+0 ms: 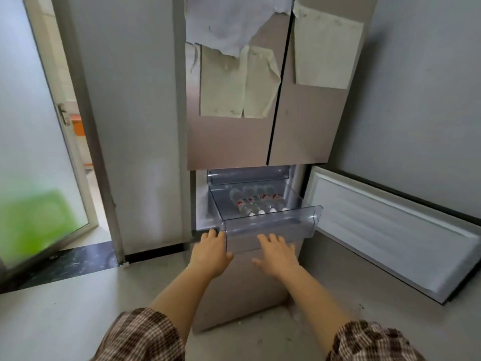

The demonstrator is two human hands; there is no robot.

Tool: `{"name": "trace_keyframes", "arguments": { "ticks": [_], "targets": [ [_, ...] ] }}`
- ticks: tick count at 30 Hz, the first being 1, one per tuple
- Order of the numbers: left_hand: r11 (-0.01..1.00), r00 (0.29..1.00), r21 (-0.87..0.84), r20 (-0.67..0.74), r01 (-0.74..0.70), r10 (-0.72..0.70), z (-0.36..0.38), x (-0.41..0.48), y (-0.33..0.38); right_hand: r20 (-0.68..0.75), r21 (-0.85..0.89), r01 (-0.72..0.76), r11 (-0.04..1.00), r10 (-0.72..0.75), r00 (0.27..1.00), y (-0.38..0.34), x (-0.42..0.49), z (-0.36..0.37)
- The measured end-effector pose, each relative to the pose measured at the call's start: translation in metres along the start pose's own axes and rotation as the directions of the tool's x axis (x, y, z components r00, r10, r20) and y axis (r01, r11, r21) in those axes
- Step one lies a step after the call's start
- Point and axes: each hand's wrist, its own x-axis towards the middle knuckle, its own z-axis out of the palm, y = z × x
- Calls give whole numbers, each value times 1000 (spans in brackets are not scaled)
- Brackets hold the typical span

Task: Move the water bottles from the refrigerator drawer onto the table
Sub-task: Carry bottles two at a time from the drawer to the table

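Note:
A clear plastic refrigerator drawer (270, 226) stands pulled out of the lower compartment. Several water bottles (257, 201) with red-and-white labels and white caps lie side by side in it, caps toward me. My left hand (212, 250) is at the drawer's front left corner, fingers straight, thumb under the front panel. My right hand (277, 252) is spread flat just below the front panel's middle, holding nothing. The table is out of view.
The lower refrigerator door (390, 230) hangs open to the right. Papers (234, 82) are stuck on the closed upper doors. A second clear bin (250, 175) sits above the drawer. A glass door (39, 152) stands open at the left, with a dark threshold (86, 259).

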Motion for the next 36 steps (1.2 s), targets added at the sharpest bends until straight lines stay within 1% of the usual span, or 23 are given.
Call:
{"name": "trace_keyframes", "arguments": {
  "ticks": [3, 6, 9, 12, 15, 18, 20, 22, 24, 26, 29, 32, 36],
  "targets": [
    [999, 999, -9, 27, -34, 34, 6, 52, 15, 31, -13, -44, 999, 44, 999, 27, 45, -6],
    [997, 996, 1, 44, -74, 74, 13, 95, 29, 28, -22, -63, 998, 63, 998, 50, 88, -8],
    [995, 994, -9, 46, -96, 97, 24, 139, 37, 19, -14, -58, 998, 58, 998, 71, 133, -11],
    [995, 994, -44, 60, -84, 87, 37, 183, 43, 5, -23, -33, 999, 34, 999, 90, 181, -13],
    [996, 997, -68, 62, -51, 55, 51, 229, 49, 15, -29, 4, 1000, -3, 1000, 110, 234, -10],
    [997, 994, -77, 110, 27, -18, 70, 274, 54, 76, -25, 63, 998, -61, 995, 131, 286, -1],
    [993, 982, -73, 171, 91, -77, 83, 302, 56, 139, -11, 99, 995, -96, 986, 144, 320, 9],
    [986, 954, -66, 269, 152, -130, 98, 329, 58, 210, 25, 123, 992, -125, 970, 155, 351, 23],
    [978, 918, -68, 363, 199, -161, 115, 350, 60, 307, 20, 156, 988, -155, 939, 163, 378, 36],
    [969, 886, -68, 424, 237, -187, 133, 363, 61, 390, 17, 179, 984, -171, 905, 168, 398, 50],
    [956, 874, -79, 431, 284, -224, 154, 376, 61, 394, 80, 213, 974, -227, 891, 175, 419, 68],
    [961, 891, -96, 408, 260, -200, 164, 386, 61, 401, 143, 231, 962, -270, 875, 177, 435, 81],
    [957, 880, -87, 424, 276, -215, 176, 394, 59, 439, 225, 243, 943, -321, 839, 179, 448, 94]
  ]
}}
